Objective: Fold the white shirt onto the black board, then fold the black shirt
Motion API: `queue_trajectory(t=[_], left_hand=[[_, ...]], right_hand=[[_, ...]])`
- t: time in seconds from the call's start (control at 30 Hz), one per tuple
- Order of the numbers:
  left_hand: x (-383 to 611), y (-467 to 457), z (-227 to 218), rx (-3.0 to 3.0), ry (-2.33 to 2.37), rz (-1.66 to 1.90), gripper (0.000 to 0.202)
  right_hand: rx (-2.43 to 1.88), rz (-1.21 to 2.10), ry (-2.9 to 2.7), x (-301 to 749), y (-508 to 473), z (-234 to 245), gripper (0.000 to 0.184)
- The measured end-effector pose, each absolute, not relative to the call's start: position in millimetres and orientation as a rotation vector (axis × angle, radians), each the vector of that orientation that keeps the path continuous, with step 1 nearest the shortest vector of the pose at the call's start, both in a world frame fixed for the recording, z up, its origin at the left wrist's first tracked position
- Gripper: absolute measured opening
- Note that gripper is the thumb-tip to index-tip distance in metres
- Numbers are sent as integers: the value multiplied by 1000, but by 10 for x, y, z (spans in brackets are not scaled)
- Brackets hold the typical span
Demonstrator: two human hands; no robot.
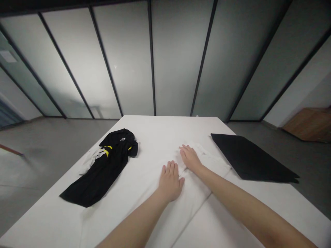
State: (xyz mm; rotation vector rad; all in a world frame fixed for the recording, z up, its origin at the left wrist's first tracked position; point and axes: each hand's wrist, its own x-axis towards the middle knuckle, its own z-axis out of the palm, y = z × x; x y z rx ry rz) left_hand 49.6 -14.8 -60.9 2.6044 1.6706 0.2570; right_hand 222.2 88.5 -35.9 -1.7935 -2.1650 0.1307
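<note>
Bare forearms (134,224) end in the left hand (169,182), fingers (168,168) spread, and right hand (190,157), fingers (184,148) together, flat on white cloth (207,165).

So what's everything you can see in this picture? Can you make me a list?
table: 1, white, in the middle of the room
black garment: 1, black with yellow and white patches, left side of the table
white garment: 1, white, spread on the table under the hands
flat sheet: 1, black, right side of the table
glass wall panels: several, frosted grey with black frames, behind the table
floor: 1, grey, around the table
wooden board: 1, brown, far right
left hand: 1, flat on the white garment
right hand: 1, flat on the white garment
</note>
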Motion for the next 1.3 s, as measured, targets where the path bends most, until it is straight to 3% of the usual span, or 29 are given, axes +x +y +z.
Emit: queue_trajectory(t=[0.13,0.43,0.67,0.9,1.3], left_hand=[[501,-162,-602,2610,1677,308,73],[529,-144,-717,2630,1725,294,71],[600,21,-644,2497,1860,233,69],[778,525,-486,2269,2101,212,71],[995,1239,-555,2036,2366,375,71]], right_hand=[[-1666,236,-2206,2236,303,-535,55],[-2036,65,-2223,2452,-700,-854,71],[-2043,195,-2286,2418,-299,-641,71],[-1746,285,-2418,2578,524,-457,67],[-1457,263,-2070,2943,639,-645,44]])
